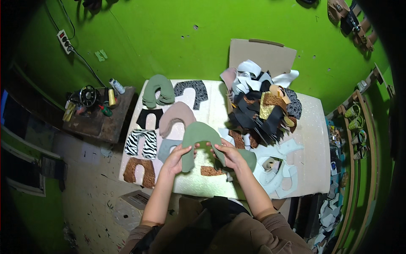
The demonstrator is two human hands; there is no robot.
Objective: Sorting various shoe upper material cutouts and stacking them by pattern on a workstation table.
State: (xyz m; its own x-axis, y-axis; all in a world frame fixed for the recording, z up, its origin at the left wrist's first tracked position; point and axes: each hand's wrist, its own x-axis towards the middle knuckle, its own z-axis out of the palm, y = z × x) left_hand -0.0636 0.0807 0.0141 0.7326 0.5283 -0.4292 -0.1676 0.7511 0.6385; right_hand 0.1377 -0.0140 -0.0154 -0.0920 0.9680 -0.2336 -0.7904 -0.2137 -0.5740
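Over the middle of the table, both my hands hold up a green U-shaped shoe-upper piece (202, 130), its curve pointing away from me. My left hand (175, 160) pinches its left leg between thumb and fingers. Gripping the right leg is my right hand (230, 155), with more green material (248, 159) showing beside it. Left of the held piece lie a pink U-shaped piece (174, 113), a partly covered grey piece (166, 148), a black one (149, 118), a zebra-striped one (141, 143) and a brown patterned one (141, 171). A green stack (157, 89) sits farther back.
A tall heap of mixed scraps (258, 110) stands at the back right before an open cardboard flap (262, 57). White cut pieces (275, 180) spread over the table's right side. A small wooden table (93, 126) with spools is at left; a sandal rack (357, 122) lines the right wall.
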